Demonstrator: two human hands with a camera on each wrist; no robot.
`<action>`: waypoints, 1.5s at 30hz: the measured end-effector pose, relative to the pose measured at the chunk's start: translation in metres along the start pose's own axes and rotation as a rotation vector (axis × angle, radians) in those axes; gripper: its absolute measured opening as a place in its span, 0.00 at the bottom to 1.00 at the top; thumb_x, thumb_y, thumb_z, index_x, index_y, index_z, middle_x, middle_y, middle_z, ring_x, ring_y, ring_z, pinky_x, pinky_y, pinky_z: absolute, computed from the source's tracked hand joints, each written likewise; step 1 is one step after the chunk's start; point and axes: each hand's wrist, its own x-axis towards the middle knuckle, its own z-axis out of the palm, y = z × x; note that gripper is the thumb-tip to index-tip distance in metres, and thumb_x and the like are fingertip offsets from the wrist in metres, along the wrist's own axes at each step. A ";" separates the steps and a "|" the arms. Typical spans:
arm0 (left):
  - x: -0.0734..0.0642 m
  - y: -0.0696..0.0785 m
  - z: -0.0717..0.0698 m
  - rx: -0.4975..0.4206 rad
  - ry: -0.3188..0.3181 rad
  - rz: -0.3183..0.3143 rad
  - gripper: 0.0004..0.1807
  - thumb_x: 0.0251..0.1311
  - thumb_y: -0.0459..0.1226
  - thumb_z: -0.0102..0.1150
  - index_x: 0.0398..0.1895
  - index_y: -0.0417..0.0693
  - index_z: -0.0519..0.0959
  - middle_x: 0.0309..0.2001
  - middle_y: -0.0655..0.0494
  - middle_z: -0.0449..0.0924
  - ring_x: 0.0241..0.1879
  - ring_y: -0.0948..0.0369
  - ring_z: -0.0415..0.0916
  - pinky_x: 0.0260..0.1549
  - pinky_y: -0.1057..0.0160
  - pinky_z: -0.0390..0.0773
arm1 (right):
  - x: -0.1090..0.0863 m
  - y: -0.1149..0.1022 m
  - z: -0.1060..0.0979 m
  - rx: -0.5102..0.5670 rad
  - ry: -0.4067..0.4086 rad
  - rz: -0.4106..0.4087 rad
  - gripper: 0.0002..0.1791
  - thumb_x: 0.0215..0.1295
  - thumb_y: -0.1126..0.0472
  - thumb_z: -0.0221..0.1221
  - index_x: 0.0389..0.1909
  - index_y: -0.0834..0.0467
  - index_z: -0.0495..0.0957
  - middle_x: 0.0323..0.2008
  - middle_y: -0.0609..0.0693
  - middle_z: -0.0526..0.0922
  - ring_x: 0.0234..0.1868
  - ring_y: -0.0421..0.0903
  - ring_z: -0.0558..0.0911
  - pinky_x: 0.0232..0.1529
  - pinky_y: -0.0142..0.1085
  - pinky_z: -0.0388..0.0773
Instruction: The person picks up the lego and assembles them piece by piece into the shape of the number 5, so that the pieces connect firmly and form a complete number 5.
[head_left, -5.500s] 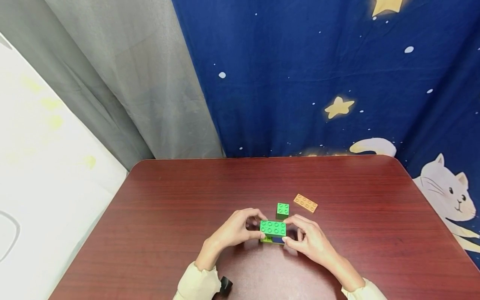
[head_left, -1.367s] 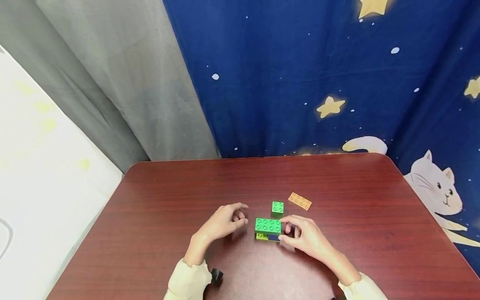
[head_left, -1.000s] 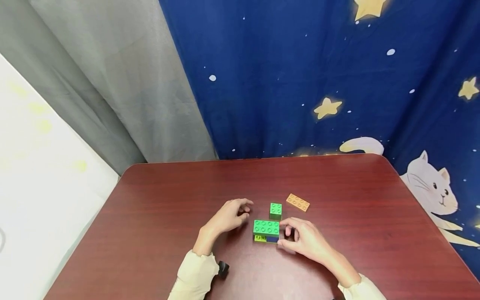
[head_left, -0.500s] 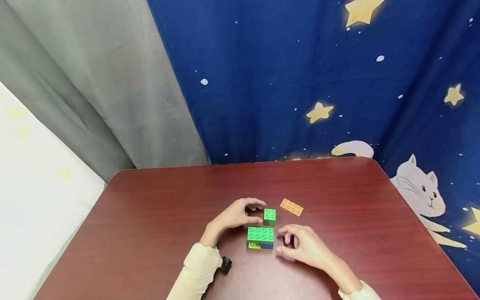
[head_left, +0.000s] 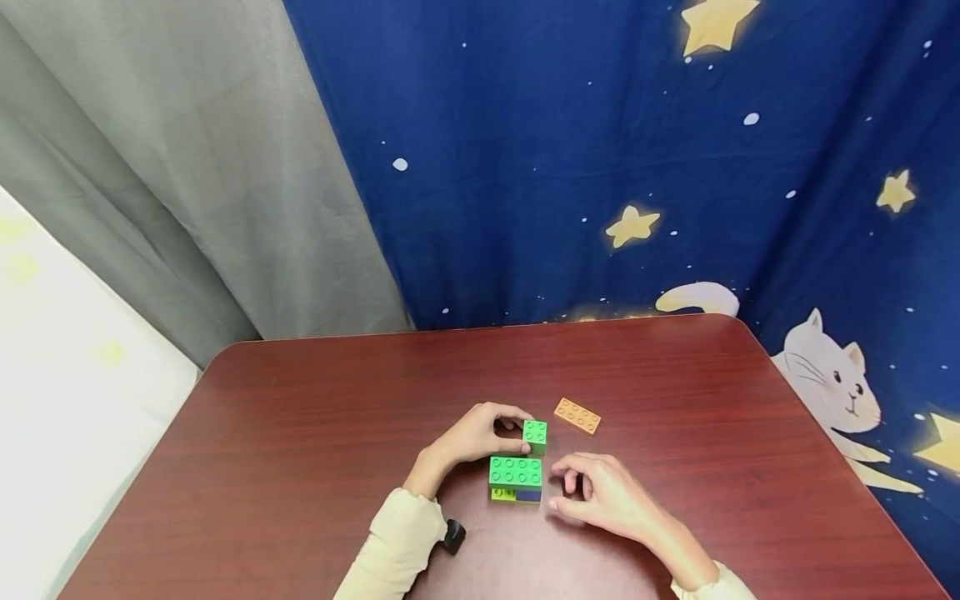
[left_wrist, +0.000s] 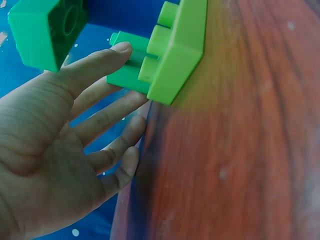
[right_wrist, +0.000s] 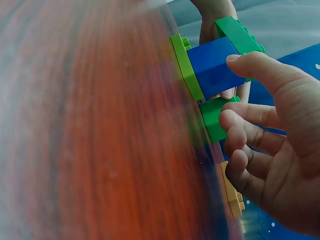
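A small green toy brick (head_left: 535, 435) with a square top stands on the table behind a stack. My left hand (head_left: 480, 433) has its thumb and index finger at opposite sides of this brick, pinching it by its left end. The stack has a long green brick (head_left: 515, 472) on top, a dark blue brick (right_wrist: 215, 65) under its right part and a lime-green plate (left_wrist: 180, 55) at the bottom. My right hand (head_left: 603, 493) is just right of the stack, fingers loosely bent and holding nothing; a narrow gap parts it from the bricks in the head view.
A flat orange studded plate (head_left: 577, 416) lies behind and to the right of the small brick. The reddish-brown table (head_left: 337, 417) reaches back to a grey curtain (head_left: 225, 167) and a blue starry one (head_left: 525, 167). A black strap piece (head_left: 453, 536) shows at the left wrist.
My left hand let go of the stack, drew back left, then came forward to the small green brick. The right hand has moved slightly away from the stack. The head view has shifted.
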 end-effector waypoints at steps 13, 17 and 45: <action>-0.008 0.004 -0.018 0.008 0.065 -0.029 0.18 0.51 0.41 0.68 0.48 0.51 0.80 0.36 0.63 0.80 0.36 0.64 0.75 0.38 0.62 0.75 | 0.004 -0.001 -0.003 -0.002 -0.046 0.008 0.16 0.51 0.51 0.68 0.37 0.55 0.80 0.24 0.39 0.74 0.15 0.29 0.65 0.16 0.23 0.65; -0.012 0.005 -0.025 -0.036 0.099 -0.028 0.19 0.51 0.40 0.68 0.48 0.51 0.80 0.36 0.60 0.81 0.36 0.63 0.77 0.39 0.59 0.76 | 0.002 -0.001 -0.004 0.002 -0.051 0.011 0.15 0.52 0.53 0.68 0.37 0.55 0.79 0.24 0.40 0.74 0.16 0.29 0.65 0.16 0.24 0.65; -0.041 0.041 -0.045 -0.002 0.146 -0.006 0.20 0.52 0.41 0.67 0.50 0.51 0.79 0.39 0.62 0.78 0.38 0.61 0.75 0.38 0.60 0.77 | 0.003 -0.008 0.002 0.000 -0.024 0.028 0.15 0.51 0.57 0.68 0.36 0.55 0.74 0.22 0.40 0.71 0.15 0.28 0.65 0.17 0.25 0.65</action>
